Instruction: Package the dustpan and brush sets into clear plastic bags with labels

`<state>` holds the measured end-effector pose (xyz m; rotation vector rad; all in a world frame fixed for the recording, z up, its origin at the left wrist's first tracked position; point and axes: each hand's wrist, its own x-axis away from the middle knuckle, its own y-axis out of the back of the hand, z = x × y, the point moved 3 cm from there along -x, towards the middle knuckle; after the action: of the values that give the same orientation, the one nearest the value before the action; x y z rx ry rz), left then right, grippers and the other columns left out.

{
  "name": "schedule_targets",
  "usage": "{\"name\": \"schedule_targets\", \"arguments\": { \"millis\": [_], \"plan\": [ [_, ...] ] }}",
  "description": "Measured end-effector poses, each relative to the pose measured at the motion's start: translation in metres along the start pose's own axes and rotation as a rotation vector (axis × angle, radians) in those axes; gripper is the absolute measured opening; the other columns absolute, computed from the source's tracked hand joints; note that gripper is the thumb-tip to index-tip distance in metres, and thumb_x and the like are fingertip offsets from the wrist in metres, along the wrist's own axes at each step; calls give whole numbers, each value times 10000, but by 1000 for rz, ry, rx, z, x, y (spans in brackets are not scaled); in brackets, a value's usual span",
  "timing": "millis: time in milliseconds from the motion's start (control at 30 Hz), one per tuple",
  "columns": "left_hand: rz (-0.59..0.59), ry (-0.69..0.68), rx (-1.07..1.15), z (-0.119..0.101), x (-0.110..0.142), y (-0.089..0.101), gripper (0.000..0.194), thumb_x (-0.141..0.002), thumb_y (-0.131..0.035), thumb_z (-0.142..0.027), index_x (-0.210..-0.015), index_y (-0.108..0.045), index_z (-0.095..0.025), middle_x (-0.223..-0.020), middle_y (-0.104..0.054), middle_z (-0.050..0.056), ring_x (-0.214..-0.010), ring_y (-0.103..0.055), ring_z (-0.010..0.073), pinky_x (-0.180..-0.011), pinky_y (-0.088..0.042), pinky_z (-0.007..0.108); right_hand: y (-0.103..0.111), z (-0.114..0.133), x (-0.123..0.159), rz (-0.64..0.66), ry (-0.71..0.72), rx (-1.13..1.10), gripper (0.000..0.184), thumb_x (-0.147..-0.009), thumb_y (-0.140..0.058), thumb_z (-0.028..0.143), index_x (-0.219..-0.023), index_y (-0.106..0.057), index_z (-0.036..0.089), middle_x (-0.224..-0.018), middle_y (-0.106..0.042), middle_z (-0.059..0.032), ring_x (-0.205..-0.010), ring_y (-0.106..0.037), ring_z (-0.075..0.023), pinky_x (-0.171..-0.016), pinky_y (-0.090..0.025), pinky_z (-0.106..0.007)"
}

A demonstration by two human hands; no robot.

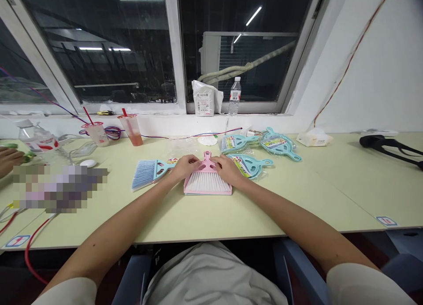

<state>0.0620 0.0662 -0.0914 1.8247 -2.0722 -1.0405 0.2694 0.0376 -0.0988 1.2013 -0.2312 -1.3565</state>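
Far to the left of the fingers, another person's hand rests near a large plastic bottle. Nearer, beyond the left fingertips, two cups with red straws stand by the wall: a paler one, then one with an orange-red drink. Just left of the left hand lies the blue-bristled brush, its handle pointing towards that hand's fingers.

The left fingers are bent and held close together, their tips at the left shoulder of the pink brush; whether they pinch it, I cannot tell. The pink brush lies between the two sets of fingertips, its looped handle reaching past them and its white bristles spreading towards the person, over the pink dustpan. The right hand has its fingers bent together at the brush's right shoulder; their exact grip is unclear too.

Right beside and beyond the right fingers lie wrapped turquoise sets: one farther off, one close to the knuckles, another farther right. A tissue pack sits well right of them.
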Motion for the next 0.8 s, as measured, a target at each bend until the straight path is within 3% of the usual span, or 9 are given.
{"name": "schedule_targets", "arguments": {
  "millis": [233, 567, 800],
  "plan": [
    [1, 73, -46, -2, -7, -12, 229, -732, -674, -399, -637, -602, -203, -636, -621, -7, -622, -539, 157, -577, -349, 276, -6, 0, 2, 51, 28, 94, 345, -1012, -497, 240, -1276, -706, 319, -1083, -574, -70, -994, -576, -197, -848, -413, -296],
    [7, 170, 171, -1, -7, -20, 238, -631, -701, -318, -597, -494, -206, -551, -518, -34, -564, -494, 136, -538, -321, 258, -5, 0, -1, 106, 48, 97, 386, -1002, -473, 183, -1273, -708, 325, -1065, -560, -59, -992, -578, -180, -837, -412, -273],
    [1, 219, 188, -4, -8, -20, 224, -618, -726, -288, -592, -518, -210, -552, -570, -13, -572, -538, 162, -531, -366, 273, -7, -2, -1, 89, 73, 63, 397, -975, -474, 147, -1225, -735, 309, -1054, -556, -65, -988, -582, -193, -852, -425, -293]
  ]
}}
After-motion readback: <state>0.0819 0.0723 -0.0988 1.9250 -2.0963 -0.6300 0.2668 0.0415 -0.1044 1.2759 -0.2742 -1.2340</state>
